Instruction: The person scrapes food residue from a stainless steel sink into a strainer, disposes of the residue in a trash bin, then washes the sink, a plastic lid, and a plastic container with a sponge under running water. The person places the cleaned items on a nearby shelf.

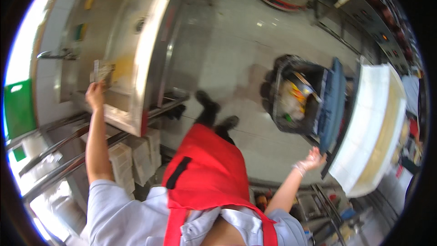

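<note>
My left hand [96, 95] reaches over the near left corner of a stainless steel sink [119, 112] and grips a small blurred object [101, 71], greyish with a pale strip along one side; its kind cannot be told. On my right hand [311, 160] is a clear plastic glove, its fingers spread with nothing seen in them. That hand is beside the blue lid [333, 99] of a black-lined bin [277, 109], which stands uncovered and holds wrappers and other waste [295, 100].
A faucet [56, 55] and a yellow-green sponge [81, 31] are on the sink's far left. White containers [121, 164] stand beneath it. A long white tray [365, 123] lies beyond the bin lid. Shelving with assorted items [314, 205] is at lower right. The floor is tiled [235, 34].
</note>
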`<control>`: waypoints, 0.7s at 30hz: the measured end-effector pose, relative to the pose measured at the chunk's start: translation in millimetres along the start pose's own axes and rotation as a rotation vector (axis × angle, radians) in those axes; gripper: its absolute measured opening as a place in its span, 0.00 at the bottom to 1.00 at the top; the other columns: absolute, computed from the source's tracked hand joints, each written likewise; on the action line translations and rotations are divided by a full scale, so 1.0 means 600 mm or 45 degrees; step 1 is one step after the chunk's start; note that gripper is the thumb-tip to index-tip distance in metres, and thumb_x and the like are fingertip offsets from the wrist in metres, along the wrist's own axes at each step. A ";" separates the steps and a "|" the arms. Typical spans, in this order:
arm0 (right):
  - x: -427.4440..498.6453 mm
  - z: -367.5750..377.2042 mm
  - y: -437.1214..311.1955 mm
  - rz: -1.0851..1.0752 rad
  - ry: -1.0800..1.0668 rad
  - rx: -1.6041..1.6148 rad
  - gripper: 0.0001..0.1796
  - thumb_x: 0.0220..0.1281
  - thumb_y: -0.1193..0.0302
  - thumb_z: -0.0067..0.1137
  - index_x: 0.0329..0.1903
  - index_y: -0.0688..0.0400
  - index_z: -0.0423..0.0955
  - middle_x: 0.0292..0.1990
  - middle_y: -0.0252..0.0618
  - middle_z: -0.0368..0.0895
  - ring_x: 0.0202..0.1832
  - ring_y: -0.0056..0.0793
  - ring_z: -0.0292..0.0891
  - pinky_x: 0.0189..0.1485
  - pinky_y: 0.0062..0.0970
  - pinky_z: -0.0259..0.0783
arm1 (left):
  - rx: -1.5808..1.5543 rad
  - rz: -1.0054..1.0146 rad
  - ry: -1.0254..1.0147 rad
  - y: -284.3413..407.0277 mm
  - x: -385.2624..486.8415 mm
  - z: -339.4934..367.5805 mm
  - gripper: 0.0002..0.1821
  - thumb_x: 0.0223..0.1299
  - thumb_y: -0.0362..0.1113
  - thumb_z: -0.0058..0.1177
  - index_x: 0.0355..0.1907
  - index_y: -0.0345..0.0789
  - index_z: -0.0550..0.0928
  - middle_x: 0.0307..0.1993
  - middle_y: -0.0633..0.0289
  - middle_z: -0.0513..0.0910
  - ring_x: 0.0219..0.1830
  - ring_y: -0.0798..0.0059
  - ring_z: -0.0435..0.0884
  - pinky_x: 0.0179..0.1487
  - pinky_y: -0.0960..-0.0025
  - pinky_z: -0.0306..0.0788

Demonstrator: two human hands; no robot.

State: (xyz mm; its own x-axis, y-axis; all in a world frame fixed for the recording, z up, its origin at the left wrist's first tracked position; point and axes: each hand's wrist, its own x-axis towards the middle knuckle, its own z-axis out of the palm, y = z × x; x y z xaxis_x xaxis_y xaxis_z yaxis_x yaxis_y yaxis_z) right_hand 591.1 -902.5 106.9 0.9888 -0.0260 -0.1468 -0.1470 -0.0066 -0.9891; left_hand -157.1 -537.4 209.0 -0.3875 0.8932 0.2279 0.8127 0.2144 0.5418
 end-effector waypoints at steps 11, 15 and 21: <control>-0.009 0.027 -0.038 0.034 0.068 0.068 0.36 0.51 0.75 0.54 0.65 0.61 0.54 0.33 0.42 0.79 0.35 0.30 0.77 0.37 0.24 0.69 | -0.101 -0.282 -0.162 -0.039 -0.028 0.008 0.19 0.60 0.46 0.57 0.41 0.30 0.82 0.33 0.66 0.84 0.32 0.82 0.76 0.37 0.76 0.70; -0.012 0.033 -0.046 0.066 0.091 0.090 0.37 0.51 0.75 0.55 0.66 0.61 0.54 0.33 0.41 0.79 0.35 0.30 0.77 0.39 0.25 0.69 | -0.017 -0.197 -0.144 -0.023 -0.008 0.000 0.20 0.61 0.47 0.56 0.40 0.29 0.82 0.32 0.65 0.84 0.32 0.83 0.76 0.36 0.75 0.70; -0.012 0.030 -0.046 0.043 0.066 0.051 0.37 0.51 0.74 0.55 0.66 0.63 0.53 0.33 0.41 0.78 0.36 0.30 0.76 0.40 0.25 0.68 | 0.094 -0.082 -0.096 -0.025 0.012 -0.012 0.20 0.60 0.48 0.57 0.36 0.29 0.82 0.29 0.65 0.83 0.28 0.83 0.76 0.34 0.77 0.70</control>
State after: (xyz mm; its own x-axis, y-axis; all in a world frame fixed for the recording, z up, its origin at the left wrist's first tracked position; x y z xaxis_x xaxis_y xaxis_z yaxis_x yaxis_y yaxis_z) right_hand 588.6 -884.1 134.9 0.9806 -0.0769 -0.1804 -0.1781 0.0351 -0.9834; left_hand -175.2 -537.2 208.1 -0.4086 0.9032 0.1314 0.8179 0.2984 0.4920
